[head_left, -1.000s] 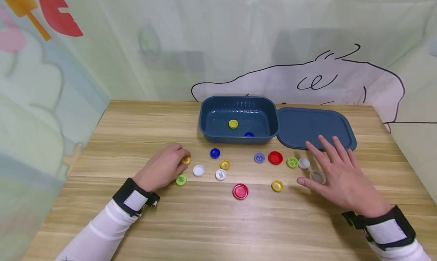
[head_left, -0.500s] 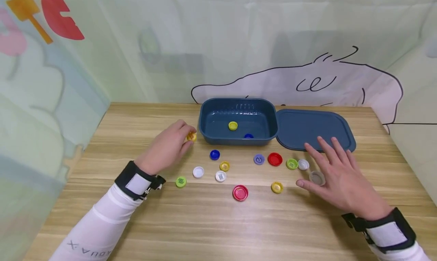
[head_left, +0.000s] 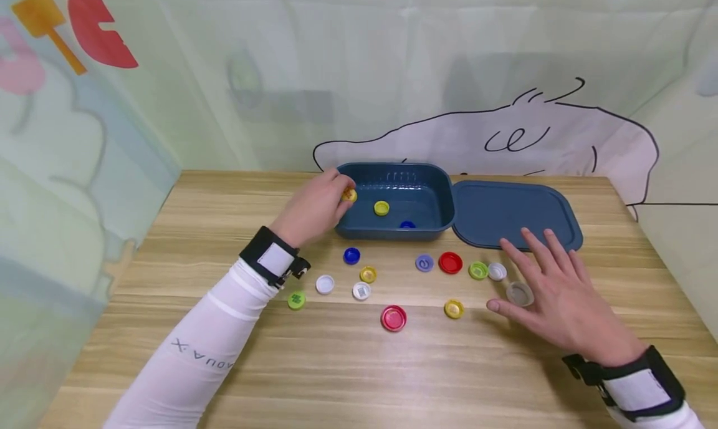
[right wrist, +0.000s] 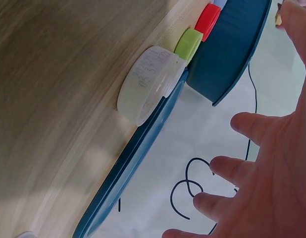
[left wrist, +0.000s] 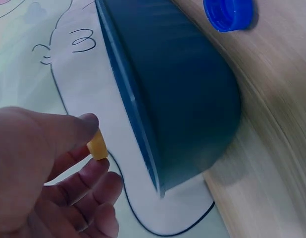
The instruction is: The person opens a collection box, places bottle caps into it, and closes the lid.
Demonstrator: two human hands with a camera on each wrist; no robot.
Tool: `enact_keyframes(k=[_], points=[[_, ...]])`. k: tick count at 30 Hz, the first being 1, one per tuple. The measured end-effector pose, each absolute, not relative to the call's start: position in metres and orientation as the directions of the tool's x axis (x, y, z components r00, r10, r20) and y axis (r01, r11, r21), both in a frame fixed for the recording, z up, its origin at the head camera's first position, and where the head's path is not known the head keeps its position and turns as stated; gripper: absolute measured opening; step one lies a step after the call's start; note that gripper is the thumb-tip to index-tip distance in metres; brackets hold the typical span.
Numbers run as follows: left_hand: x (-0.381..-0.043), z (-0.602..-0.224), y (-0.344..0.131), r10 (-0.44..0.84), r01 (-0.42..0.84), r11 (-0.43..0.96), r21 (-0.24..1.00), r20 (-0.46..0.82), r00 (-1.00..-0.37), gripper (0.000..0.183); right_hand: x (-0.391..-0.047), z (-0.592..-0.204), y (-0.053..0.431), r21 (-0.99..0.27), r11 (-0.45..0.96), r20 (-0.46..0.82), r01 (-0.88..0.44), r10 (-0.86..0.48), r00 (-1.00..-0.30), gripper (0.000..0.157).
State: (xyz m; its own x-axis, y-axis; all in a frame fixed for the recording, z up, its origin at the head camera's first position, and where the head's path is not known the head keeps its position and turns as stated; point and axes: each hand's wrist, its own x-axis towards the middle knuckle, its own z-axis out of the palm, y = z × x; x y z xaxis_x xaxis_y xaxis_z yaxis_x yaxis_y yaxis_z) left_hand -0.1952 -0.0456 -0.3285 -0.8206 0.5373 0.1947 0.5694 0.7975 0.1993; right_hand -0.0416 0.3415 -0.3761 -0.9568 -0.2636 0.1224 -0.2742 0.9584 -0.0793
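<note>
My left hand (head_left: 317, 208) pinches a yellow bottle cap (head_left: 349, 194) between thumb and fingertips, over the left end of a dark blue box (head_left: 392, 234). In the left wrist view the yellow cap (left wrist: 97, 146) shows edge-on, beside the box wall (left wrist: 187, 94). Inside the box lie another yellow cap (head_left: 381, 208) and a blue cap (head_left: 407, 225). My right hand (head_left: 566, 304) hovers with fingers spread above the table at the right, over a clear, greyish cap (head_left: 520, 294). In the right wrist view that pale cap (right wrist: 145, 87) stands near the lid's edge, below the fingers.
A flat blue lid (head_left: 516, 212) lies against the box's right side. Several caps are scattered in front: blue (head_left: 351, 255), white (head_left: 325, 284), green (head_left: 296, 300), red (head_left: 394, 318), yellow (head_left: 454, 308) and others. A printed cloth (head_left: 392, 55) hangs behind the table.
My left hand has picked the yellow cap up from beside the green one and carried it right and away from me, over the box's left end. The right hand stays almost still.
</note>
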Motion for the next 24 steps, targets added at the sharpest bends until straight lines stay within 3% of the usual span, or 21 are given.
enact_keyframes(k=[11,24], points=[[-0.208,-0.341,-0.029,0.505,0.526,0.845,0.097,0.179,-0.844,0.045,-0.04,-0.377,0.341,-0.082,0.958,0.121,-0.275,-0.264,-0.957,0.103],[-0.198,-0.336,-0.05,0.524,0.565,0.814,0.137,0.249,-0.815,0.055,-0.041,-0.375,0.34,-0.095,0.954,0.128,-0.286,-0.273,-0.953,0.101]])
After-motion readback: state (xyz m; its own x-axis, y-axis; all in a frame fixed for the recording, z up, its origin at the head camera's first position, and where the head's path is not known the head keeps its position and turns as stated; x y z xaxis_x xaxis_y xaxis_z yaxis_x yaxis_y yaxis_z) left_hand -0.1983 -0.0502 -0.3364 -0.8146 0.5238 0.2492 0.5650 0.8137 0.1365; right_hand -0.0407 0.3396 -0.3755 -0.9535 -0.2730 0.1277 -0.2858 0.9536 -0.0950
